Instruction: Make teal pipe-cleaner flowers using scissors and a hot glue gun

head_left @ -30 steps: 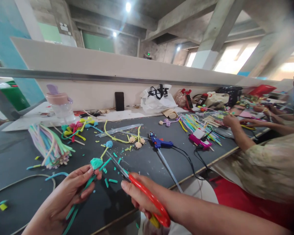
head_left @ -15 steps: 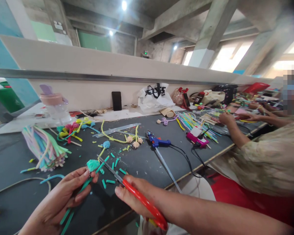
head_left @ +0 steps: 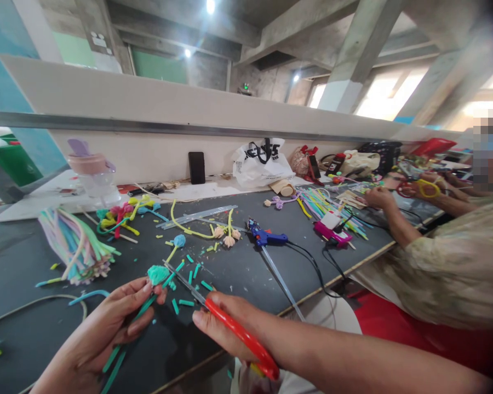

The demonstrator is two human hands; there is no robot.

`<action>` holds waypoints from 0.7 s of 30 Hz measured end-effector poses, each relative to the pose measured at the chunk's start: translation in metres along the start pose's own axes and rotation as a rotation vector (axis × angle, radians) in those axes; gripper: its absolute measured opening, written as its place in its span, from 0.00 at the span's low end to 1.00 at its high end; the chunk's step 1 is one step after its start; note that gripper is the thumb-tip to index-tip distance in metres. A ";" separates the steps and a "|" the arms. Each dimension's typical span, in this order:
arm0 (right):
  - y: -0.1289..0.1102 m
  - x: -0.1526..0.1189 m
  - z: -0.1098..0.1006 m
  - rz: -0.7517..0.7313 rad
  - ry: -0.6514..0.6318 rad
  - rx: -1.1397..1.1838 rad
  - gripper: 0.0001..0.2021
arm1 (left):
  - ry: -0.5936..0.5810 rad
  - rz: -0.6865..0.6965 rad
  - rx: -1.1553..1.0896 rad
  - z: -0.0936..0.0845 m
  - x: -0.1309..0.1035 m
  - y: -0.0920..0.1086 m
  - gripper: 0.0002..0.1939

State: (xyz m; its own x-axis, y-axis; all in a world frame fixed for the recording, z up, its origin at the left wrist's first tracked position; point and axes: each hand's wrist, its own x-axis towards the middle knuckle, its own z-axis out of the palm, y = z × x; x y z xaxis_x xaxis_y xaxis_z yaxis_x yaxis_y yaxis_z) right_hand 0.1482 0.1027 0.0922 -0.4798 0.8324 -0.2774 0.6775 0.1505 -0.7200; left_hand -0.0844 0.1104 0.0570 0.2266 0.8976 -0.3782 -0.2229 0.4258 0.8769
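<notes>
My left hand (head_left: 125,312) is closed on green fuzzy stems, with a green flower-like head (head_left: 158,274) at its fingertips. Red-handled scissors (head_left: 238,334) are in my right hand (head_left: 225,325), their blades pointing up and left beside the flower head and a short green stem end. Several cut green pieces (head_left: 186,302) lie on the dark table just beyond my hands. A blue flower (head_left: 178,241) on a yellow-green stem rests behind the blades.
A blue glue gun (head_left: 267,236) with a black cable lies right of centre. A bundle of pastel stems (head_left: 76,246) is at the left, near a pink-lidded bottle (head_left: 92,172). A person's arm (head_left: 398,219) and scissors (head_left: 427,189) show at the right.
My hands and the scissors have stayed nearly in place. At the right, the other person's hand has come up with yellow-and-red-handled scissors. The view has shifted slightly.
</notes>
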 end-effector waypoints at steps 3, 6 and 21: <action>0.000 0.001 0.000 -0.018 0.000 -0.023 0.17 | -0.030 -0.001 -0.032 -0.003 0.003 -0.001 0.13; -0.003 0.002 0.000 -0.057 -0.010 -0.040 0.16 | -0.039 -0.006 -0.052 -0.006 0.005 -0.001 0.12; -0.003 -0.002 -0.009 0.195 -0.234 0.323 0.12 | 0.062 0.006 -0.090 -0.004 0.006 0.000 0.12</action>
State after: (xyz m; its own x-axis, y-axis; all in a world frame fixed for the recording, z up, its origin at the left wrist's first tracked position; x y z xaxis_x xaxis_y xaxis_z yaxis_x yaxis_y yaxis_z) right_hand 0.1522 0.1055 0.1010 -0.4989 0.6800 -0.5373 0.5768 -0.2023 -0.7915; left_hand -0.0869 0.1158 0.0537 0.1666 0.9041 -0.3934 -0.3086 0.4267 0.8501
